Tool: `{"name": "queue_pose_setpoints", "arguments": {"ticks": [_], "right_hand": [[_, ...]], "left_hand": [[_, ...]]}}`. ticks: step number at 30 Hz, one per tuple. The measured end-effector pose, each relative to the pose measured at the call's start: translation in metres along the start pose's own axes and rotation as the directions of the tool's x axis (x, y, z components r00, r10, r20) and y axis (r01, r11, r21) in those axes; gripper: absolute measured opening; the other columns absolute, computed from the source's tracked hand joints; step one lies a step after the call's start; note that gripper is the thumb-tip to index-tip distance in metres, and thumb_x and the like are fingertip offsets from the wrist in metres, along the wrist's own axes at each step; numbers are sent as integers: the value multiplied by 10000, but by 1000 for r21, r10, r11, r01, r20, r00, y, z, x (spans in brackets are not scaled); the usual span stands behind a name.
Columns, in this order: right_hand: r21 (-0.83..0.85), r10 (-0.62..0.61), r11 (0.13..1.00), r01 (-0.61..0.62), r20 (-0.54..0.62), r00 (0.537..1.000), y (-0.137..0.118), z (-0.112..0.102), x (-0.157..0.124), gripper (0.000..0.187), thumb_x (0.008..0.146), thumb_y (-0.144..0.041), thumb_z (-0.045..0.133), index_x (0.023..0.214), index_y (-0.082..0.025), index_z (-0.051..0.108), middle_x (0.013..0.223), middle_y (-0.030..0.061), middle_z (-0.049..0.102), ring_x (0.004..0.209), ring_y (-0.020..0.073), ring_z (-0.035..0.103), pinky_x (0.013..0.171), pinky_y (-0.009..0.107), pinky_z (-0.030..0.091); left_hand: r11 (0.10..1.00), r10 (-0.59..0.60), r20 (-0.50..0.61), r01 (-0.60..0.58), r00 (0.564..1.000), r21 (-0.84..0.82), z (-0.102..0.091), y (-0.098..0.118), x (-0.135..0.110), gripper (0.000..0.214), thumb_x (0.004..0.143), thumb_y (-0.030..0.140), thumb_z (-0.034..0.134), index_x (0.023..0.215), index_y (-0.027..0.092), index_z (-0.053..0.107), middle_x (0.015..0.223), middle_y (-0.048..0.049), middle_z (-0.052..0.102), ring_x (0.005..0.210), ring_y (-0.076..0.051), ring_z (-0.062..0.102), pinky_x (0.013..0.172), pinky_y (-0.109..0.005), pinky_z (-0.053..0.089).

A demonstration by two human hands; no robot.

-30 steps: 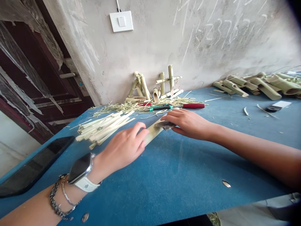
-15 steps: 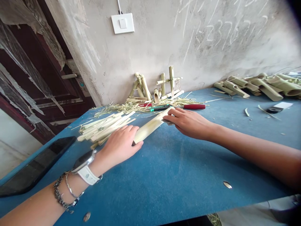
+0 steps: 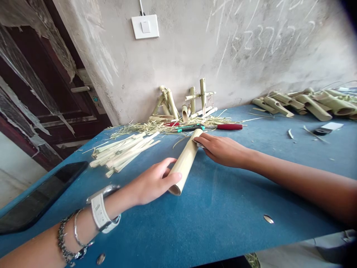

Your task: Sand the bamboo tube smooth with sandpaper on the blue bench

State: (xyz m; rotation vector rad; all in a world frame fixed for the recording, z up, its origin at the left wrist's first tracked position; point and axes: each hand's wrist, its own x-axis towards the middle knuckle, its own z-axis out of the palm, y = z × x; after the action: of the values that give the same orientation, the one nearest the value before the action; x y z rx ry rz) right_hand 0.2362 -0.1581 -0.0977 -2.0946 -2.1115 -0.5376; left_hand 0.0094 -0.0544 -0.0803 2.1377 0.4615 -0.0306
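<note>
A pale bamboo tube lies slanted on the blue table, its open cut end toward me. My left hand grips the tube near that end, thumb on top and fingers round its left side. At the far end, my right hand presses a small greyish folded sheet, which looks like sandpaper, against the tube's right side. Its fingers are closed and cover most of the sheet. Thin bamboo strips lie in a bundle left of the tube.
Behind the tube are a red-handled tool, a black-and-green tool, shavings and a small bamboo frame. Split bamboo pieces are piled at back right, near a black-and-white object. A dark tablet-like slab lies at left.
The tube has swung so its near end points more toward me. My left hand has turned and moved right and nearer with it. My right hand stays at the far end.
</note>
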Motion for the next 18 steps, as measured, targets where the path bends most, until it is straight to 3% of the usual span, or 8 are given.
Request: {"name": "queue_pose_setpoints", "arguments": {"ticks": [3,6,10,14,18], "right_hand": [[65,-106,992,107,-8,994,-1,-4,-2,365,877,-143,392,1235,-146,464,1113,114,549,828,219,602,651,324,470],[162,-158,973,162,-35,987,3,-5,-1,351,883,-177,409,1227,-169,475,1128,112,537,874,224,596,713,347,489],[322,-123,934,153,-112,986,5,2,2,314,886,-249,464,1191,-185,503,1119,108,530,954,236,572,818,390,483],[474,-76,862,177,-225,971,-1,9,5,273,858,-275,532,1110,-171,545,1070,98,530,1004,228,533,883,388,459],[564,-25,808,173,-260,965,-5,11,6,222,844,-271,564,1049,-184,577,1038,74,542,971,207,539,858,363,469]], "left_hand": [[1000,-8,65,10,998,-22,-4,-1,1,587,856,504,423,1318,152,342,930,-66,650,771,-191,612,652,-274,460],[996,-35,112,25,993,88,-8,0,0,556,867,497,407,1298,147,369,761,-17,610,643,-150,559,587,-253,424],[967,-44,113,14,993,253,-11,2,0,555,873,511,394,1287,141,382,641,27,532,567,-124,483,538,-240,375],[964,-40,112,9,993,265,-11,1,1,531,879,502,383,1270,143,398,648,27,533,573,-122,487,538,-236,375],[972,-28,110,1,994,235,-10,-1,1,517,882,484,391,1276,150,400,628,35,526,564,-118,482,522,-228,366]]}}
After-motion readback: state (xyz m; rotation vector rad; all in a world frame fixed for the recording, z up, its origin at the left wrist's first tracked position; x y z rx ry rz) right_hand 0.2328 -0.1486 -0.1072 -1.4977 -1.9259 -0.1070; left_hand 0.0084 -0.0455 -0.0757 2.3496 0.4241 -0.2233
